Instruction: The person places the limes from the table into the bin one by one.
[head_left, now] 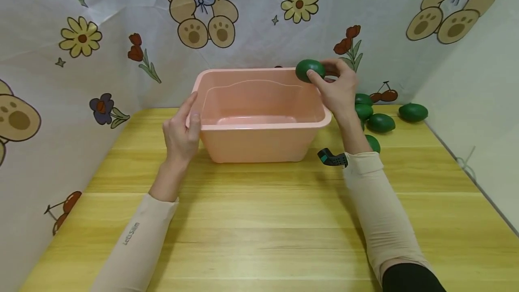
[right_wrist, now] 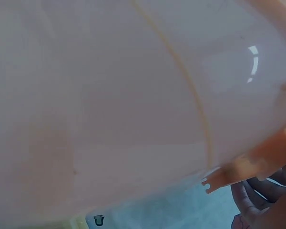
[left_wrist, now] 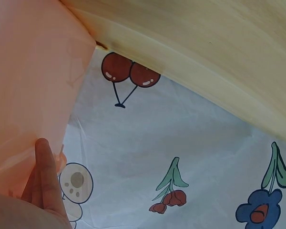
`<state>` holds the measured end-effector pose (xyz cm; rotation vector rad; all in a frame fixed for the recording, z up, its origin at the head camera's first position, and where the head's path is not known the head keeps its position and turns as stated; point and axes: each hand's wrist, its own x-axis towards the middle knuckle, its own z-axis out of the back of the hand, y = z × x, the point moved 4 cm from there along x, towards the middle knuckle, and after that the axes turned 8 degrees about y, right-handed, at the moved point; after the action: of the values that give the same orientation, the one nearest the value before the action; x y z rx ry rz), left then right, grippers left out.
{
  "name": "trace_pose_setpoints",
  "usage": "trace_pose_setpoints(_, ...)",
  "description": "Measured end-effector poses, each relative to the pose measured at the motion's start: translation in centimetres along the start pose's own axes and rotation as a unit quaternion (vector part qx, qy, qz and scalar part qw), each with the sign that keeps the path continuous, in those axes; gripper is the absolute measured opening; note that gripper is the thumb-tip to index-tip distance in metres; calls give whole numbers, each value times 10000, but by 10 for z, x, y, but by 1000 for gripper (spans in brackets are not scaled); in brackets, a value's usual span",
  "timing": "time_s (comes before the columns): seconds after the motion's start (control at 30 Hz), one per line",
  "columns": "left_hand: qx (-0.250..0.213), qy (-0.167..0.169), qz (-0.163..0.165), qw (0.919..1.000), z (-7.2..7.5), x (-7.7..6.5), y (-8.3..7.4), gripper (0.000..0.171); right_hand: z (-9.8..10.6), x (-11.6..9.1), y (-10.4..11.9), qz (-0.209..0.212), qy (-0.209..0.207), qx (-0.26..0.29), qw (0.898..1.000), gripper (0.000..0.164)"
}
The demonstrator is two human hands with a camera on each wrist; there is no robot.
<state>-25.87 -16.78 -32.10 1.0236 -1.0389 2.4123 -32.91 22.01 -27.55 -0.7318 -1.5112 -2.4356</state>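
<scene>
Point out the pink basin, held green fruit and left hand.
Pink basin (head_left: 255, 145), head view: front outer wall.
Held green fruit (head_left: 306, 69), head view: visible middle.
Left hand (head_left: 179, 129), head view: back of hand.

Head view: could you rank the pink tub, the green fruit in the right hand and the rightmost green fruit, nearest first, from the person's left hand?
1. Pink tub: the left hand touches its left end.
2. Green fruit in the right hand: by the tub's back right corner.
3. Rightmost green fruit: table's right side.
</scene>
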Motion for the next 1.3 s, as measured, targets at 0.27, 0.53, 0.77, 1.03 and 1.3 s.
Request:
trace_pose_setpoints(0.27, 33, 59, 59, 10000, -4, 1, 0, 65, 2, -3, -1, 48, 194, 94, 9998, 47)
trace_pose_setpoints(0.53, 73, 102, 35, 9999, -4, 0, -1, 66, 11, -8, -3, -135, 268, -153, 9994, 42)
trace_pose_setpoints(0.77, 87, 121, 44, 9999, -5, -1, -2, 66, 17, -9, -5, -298, 371, -324, 9983, 38)
trace_pose_setpoints(1.03, 92, 88, -30, 9999, -4, -1, -3, 66, 34, -13, -18, -607, 498, -452, 9959, 41)
trace_pose_setpoints(1.3, 81, 9, 24, 10000, -2, 0, 0, 67, 68, -14, -40, -753, 345, -694, 9941, 41)
